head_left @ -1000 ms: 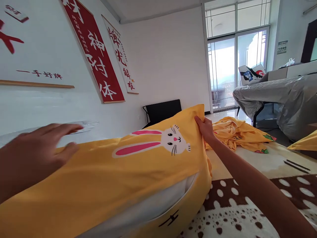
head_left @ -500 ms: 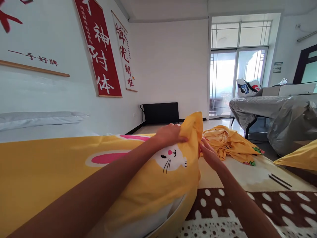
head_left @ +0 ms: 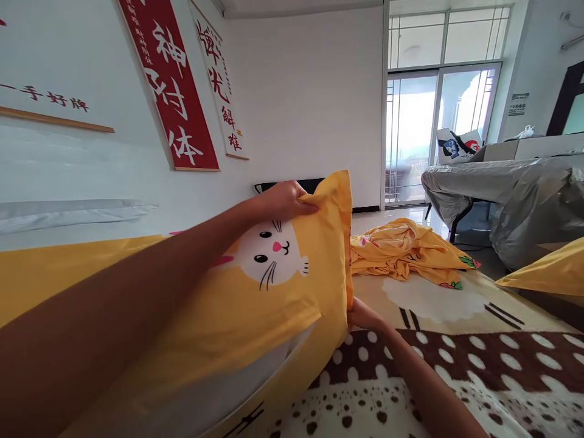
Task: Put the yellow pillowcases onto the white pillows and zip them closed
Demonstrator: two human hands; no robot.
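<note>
A yellow pillowcase (head_left: 274, 310) with a white rabbit face printed on it lies before me, raised at its far end. White filling (head_left: 237, 380) shows through the long opening along its near side. My left hand (head_left: 287, 199) is closed on the top edge near the far upper corner, pinching the cloth into folds. Lower down on the same end, my right hand (head_left: 362, 315) grips the edge by the lower corner, its fingertips hidden behind the cloth.
Crumpled yellow cloth (head_left: 406, 249) lies beyond on a brown and cream patterned blanket (head_left: 447, 359). Another yellow piece (head_left: 547, 267) juts in at right. Behind stands a table under grey plastic (head_left: 497, 182), with boxes on top. Scrolls (head_left: 176, 91) hang on the left wall.
The pillowcase's far end has moved left and up in view with my left hand. My right hand has slid down the edge to the lower corner. The view has tilted slightly.
</note>
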